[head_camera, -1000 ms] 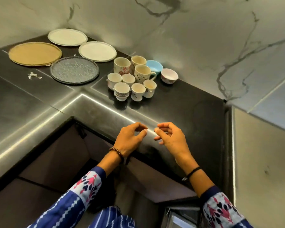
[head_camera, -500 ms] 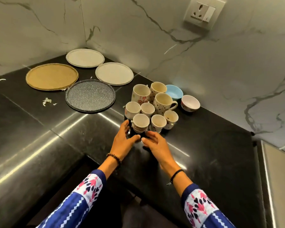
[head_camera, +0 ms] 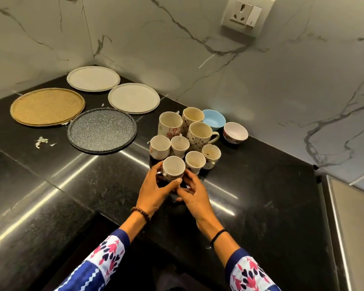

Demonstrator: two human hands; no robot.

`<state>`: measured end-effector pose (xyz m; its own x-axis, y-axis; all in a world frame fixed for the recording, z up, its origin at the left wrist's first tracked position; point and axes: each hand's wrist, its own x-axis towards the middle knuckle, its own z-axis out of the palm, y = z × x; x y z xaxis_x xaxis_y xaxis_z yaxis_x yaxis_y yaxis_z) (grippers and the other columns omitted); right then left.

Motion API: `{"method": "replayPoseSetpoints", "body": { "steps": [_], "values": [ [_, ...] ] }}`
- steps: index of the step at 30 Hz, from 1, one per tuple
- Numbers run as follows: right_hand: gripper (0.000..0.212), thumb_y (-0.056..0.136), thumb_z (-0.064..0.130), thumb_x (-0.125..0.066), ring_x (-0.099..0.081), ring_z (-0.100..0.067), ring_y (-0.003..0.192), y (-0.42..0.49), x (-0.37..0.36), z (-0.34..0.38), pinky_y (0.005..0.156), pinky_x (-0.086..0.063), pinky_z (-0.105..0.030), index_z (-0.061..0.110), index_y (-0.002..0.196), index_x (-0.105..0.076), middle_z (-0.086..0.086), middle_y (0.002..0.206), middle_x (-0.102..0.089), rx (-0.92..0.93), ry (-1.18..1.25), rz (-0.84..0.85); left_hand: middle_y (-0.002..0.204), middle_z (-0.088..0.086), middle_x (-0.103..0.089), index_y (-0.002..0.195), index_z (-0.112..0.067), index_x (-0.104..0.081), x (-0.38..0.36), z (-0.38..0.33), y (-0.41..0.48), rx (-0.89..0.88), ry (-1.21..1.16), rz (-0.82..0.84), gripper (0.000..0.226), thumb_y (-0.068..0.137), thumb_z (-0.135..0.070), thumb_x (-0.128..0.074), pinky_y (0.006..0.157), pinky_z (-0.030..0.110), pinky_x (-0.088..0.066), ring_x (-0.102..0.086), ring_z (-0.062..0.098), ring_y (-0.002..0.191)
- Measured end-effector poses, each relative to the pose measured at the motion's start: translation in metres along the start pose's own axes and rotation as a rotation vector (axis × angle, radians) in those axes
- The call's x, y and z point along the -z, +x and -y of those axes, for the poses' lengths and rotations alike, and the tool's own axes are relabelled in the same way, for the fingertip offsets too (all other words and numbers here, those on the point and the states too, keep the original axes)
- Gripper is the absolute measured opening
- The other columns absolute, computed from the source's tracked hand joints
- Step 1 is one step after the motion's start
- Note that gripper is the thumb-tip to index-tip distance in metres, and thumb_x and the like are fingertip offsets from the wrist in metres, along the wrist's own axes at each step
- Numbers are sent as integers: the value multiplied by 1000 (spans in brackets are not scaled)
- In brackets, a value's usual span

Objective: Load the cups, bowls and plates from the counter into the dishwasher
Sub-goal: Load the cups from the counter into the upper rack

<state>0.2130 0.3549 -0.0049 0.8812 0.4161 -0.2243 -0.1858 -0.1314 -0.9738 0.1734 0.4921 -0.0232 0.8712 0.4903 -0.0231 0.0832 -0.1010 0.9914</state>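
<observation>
Head view: the left hand (head_camera: pixel 153 192) curls fingers and thumb round the front cup (head_camera: pixel 173 168), nearest of the cluster of cups (head_camera: pixel 200 134) on the black worktop (head_camera: pixel 261 196). The right hand (head_camera: pixel 194 198) lies bent-fingered against that cup's right side; whether it grips cannot be told.

Both arms are extended forward; the left hand (head_camera: pixel 156 190) and right hand (head_camera: pixel 194 196) are curled together around one small cup (head_camera: pixel 173 168).

Glossy black stone counter (head_camera: pixel 261 206)
</observation>
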Motion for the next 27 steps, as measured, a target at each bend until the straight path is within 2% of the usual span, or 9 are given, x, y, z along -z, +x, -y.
{"method": "replayPoseSetpoints", "body": {
  "steps": [3, 6, 11, 14, 16, 18, 21, 23, 27],
  "values": [
    [56, 88, 4, -68, -71, -17, 102, -18, 5, 2, 73, -58, -29, 35, 133, -54, 4, 130, -65, 9, 22, -47, 116, -6, -52, 121, -38, -53, -2, -11, -7, 30, 90, 15, 66, 64, -47, -84, 84, 19, -49, -56, -1, 100],
    [47, 88, 13, -73, -70, -15, 104, -43, 16, 6, 72, -56, -26, 42, 122, -59, 7, 122, -69, 33, -6, -113, 114, -5, -54, 116, -36, -55, -7, -24, -23, 46, 117, 73, 62, 63, -51, -84, 78, 15, -47, -57, 0, 97],
    [46, 80, 32, -81, -65, -7, 111, -99, 46, 9, 91, -56, -30, 35, 122, -64, 12, 118, -70, 103, -51, -194, 104, -11, -65, 110, -31, -58, -23, -49, -69, 85, 105, 217, 58, 63, -59, -80, 73, 20, -54, -63, 3, 91],
    [46, 81, 28, -80, -63, -3, 114, -139, 67, 8, 93, -55, -27, 30, 124, -63, 15, 120, -69, 121, -40, -199, 98, -7, -69, 104, -27, -60, -41, -62, -106, 145, 55, 304, 55, 64, -60, -79, 74, 32, -60, -68, 7, 86],
    [46, 84, 20, -79, -65, -7, 115, -167, 82, 2, 95, -55, -28, 25, 126, -62, 10, 122, -69, 131, -5, -209, 95, -4, -71, 103, -24, -59, -55, -68, -132, 173, 34, 362, 53, 67, -59, -77, 71, 35, -61, -71, 12, 80],
    [48, 83, 16, -79, -66, -12, 114, -197, 99, -6, 94, -55, -29, 22, 127, -61, 6, 123, -69, 142, 20, -255, 93, -1, -72, 104, -22, -59, -73, -75, -160, 179, 38, 438, 51, 72, -58, -73, 68, 34, -60, -71, 14, 75],
    [53, 78, 24, -79, -66, -16, 115, -247, 126, -19, 91, -57, -30, 24, 128, -59, 5, 123, -68, 155, 49, -332, 90, 1, -72, 106, -19, -60, -100, -82, -204, 186, 34, 551, 46, 78, -55, -70, 63, 25, -57, -71, 13, 73],
    [56, 78, 24, -79, -65, -15, 116, -283, 147, -32, 91, -57, -30, 25, 129, -58, 7, 124, -67, 146, 70, -394, 90, 1, -72, 107, -20, -61, -121, -83, -234, 176, 45, 641, 46, 79, -56, -68, 64, 23, -56, -71, 13, 76],
    [58, 81, 25, -79, -64, -15, 119, -356, 187, -63, 96, -56, -40, 26, 134, -56, 8, 129, -65, 88, 87, -511, 91, 5, -73, 111, -22, -63, -163, -77, -299, 229, 34, 805, 45, 81, -55, -67, 74, 40, -61, -72, 21, 80]
  ]
}}
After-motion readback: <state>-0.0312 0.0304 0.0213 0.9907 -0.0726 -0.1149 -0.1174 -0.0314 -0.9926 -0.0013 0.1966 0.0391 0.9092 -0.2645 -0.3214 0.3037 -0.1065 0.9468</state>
